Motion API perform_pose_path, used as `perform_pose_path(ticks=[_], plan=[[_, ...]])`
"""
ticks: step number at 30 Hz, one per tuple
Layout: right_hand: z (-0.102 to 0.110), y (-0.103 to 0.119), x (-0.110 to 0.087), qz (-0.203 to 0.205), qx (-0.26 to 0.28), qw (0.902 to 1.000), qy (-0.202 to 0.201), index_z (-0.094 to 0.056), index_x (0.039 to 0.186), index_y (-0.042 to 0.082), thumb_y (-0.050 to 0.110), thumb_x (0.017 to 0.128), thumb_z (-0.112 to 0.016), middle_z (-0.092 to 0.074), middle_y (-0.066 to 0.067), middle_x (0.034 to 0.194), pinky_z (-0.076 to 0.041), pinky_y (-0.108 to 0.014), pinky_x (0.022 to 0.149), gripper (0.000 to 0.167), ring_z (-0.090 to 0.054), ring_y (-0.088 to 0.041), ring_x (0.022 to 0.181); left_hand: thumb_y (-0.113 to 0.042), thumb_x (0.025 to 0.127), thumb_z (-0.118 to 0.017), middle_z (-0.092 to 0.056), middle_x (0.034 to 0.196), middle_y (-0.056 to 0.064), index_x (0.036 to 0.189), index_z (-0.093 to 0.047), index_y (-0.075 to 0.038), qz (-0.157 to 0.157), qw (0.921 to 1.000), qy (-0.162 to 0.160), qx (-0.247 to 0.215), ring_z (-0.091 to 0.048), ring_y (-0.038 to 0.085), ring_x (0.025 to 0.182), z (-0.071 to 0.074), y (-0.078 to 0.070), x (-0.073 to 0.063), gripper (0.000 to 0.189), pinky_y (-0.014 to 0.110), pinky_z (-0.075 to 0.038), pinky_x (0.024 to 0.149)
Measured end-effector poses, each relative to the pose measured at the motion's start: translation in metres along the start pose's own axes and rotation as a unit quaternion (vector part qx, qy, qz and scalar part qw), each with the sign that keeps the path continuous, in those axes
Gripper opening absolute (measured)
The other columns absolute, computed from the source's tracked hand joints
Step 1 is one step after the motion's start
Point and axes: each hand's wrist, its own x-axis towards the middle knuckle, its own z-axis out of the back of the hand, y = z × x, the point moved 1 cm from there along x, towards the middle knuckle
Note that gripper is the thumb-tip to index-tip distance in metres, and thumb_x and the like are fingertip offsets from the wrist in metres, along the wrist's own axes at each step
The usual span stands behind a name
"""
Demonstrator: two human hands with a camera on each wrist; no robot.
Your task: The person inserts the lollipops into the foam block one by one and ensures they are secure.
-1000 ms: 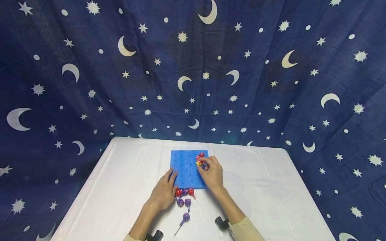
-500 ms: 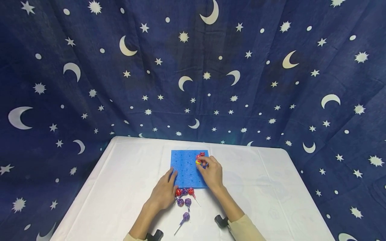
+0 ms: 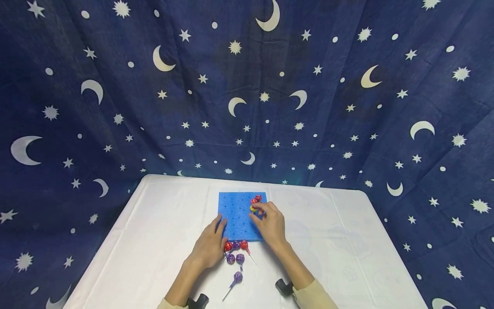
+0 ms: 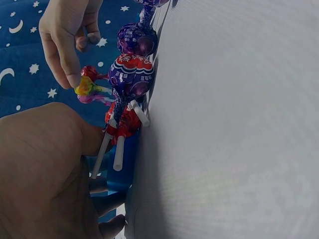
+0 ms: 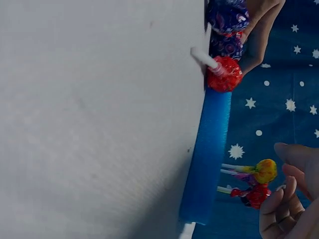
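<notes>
Since half a second ago, the thumb of the right hand [image 3: 272, 223] has drawn back from the yellow lollipop [image 5: 265, 171], widening the gap between thumb and forefinger, while the left hand [image 3: 209, 244] and the loose sweets hold their places. The right fingers are released and softly bent just beside the yellow lollipop (whether a fingertip brushes it, I cannot tell). It stands on its stick in the blue foam board [image 3: 237, 221], near the board's right edge, close to an upright red lollipop [image 5: 257, 195] and a partly hidden pink lollipop [image 4: 87, 98]. The left fingers are relaxed and spread, resting on the board's left edge, with the thumb next to a loose red lollipop [image 3: 228, 246]. That one lies in a row along the near edge with a purple lollipop [image 3: 236, 245] and a second red lollipop [image 3: 244, 244]; three more purple lollipops [image 3: 238, 277] lie nearer the person on the white table [image 3: 328, 240]. Behind hangs a dark blue curtain [image 3: 208, 116] printed with moons and stars
</notes>
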Motion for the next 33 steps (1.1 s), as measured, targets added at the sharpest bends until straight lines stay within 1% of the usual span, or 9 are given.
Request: perform_pose_path(ticks=[4,8,13,17,22,26,30,33], plan=[[0.007,0.005,-0.007,-0.001,0.002,0.9998,0.022,-0.082,0.100,0.019,0.021,0.079,-0.094,-0.062,0.002,0.083,-0.044,-0.020,0.053,0.024,-0.051,-0.004,0.064,-0.021,0.105,-0.056,-0.034,0.162,0.029,0.155,-0.042,0.004,-0.003,1.0000,0.002,0.002,-0.042,0.047,0.144,0.001,-0.001,0.000,0.058,0.056,-0.036,0.121],[0.013,0.009,-0.015,-0.007,0.010,0.9977,0.066,-0.081,0.098,0.020,0.025,0.081,-0.093,-0.061,0.004,0.084,-0.045,-0.019,0.052,0.021,-0.051,-0.004,0.064,-0.021,0.104,-0.056,-0.034,0.161,0.030,0.154,-0.042,0.005,-0.010,0.9999,-0.004,0.001,-0.043,0.049,0.143,0.000,0.000,-0.001,0.058,0.058,-0.036,0.119],[0.018,0.015,-0.023,-0.015,0.008,0.9896,0.143,-0.081,0.105,0.021,0.033,0.084,-0.089,-0.063,0.006,0.087,-0.046,-0.019,0.053,0.025,-0.051,-0.002,0.064,-0.020,0.104,-0.056,-0.035,0.160,0.030,0.154,-0.043,0.005,-0.013,0.9999,-0.011,0.002,-0.043,0.049,0.142,-0.001,0.000,0.000,0.057,0.058,-0.036,0.119],[0.021,0.018,-0.028,-0.017,0.006,0.9819,0.188,-0.081,0.108,0.019,0.033,0.084,-0.089,-0.067,0.005,0.091,-0.048,-0.019,0.055,0.028,-0.052,-0.002,0.066,-0.021,0.104,-0.056,-0.034,0.162,0.029,0.154,-0.042,0.005,-0.006,1.0000,-0.002,0.005,-0.043,0.048,0.143,0.000,0.000,0.000,0.058,0.057,-0.036,0.120],[0.021,0.017,-0.034,0.001,0.002,0.9747,0.223,-0.080,0.106,0.017,0.033,0.083,-0.090,-0.068,0.002,0.092,-0.048,-0.019,0.059,0.030,-0.053,-0.001,0.069,-0.022,0.105,-0.057,-0.033,0.163,0.028,0.156,-0.041,0.004,0.007,0.9999,0.012,0.008,-0.041,0.046,0.145,0.002,-0.002,0.000,0.059,0.054,-0.034,0.123],[0.021,0.017,-0.039,-0.001,0.006,0.9687,0.248,-0.080,0.106,0.017,0.033,0.083,-0.090,-0.067,0.003,0.091,-0.048,-0.019,0.059,0.029,-0.054,-0.003,0.070,-0.022,0.106,-0.057,-0.032,0.164,0.027,0.156,-0.041,0.004,0.006,0.9999,0.012,0.008,-0.040,0.046,0.146,0.001,-0.001,0.001,0.059,0.054,-0.033,0.123],[0.018,0.019,-0.043,-0.002,0.000,0.9648,0.263,-0.080,0.106,0.019,0.033,0.083,-0.090,-0.066,0.004,0.090,-0.047,-0.019,0.061,0.028,-0.057,-0.009,0.073,-0.023,0.106,-0.057,-0.032,0.164,0.027,0.156,-0.041,0.004,0.004,0.9999,0.013,0.007,-0.040,0.046,0.146,0.000,-0.001,0.000,0.059,0.055,-0.033,0.123],[0.016,0.021,-0.046,0.006,-0.008,0.9621,0.273,-0.080,0.106,0.020,0.031,0.081,-0.091,-0.066,0.004,0.090,-0.046,-0.019,0.062,0.029,-0.056,-0.007,0.075,-0.023,0.106,-0.057,-0.032,0.164,0.027,0.157,-0.040,0.003,0.005,0.9999,0.015,0.008,-0.040,0.046,0.146,0.001,-0.001,0.000,0.060,0.055,-0.033,0.123]])
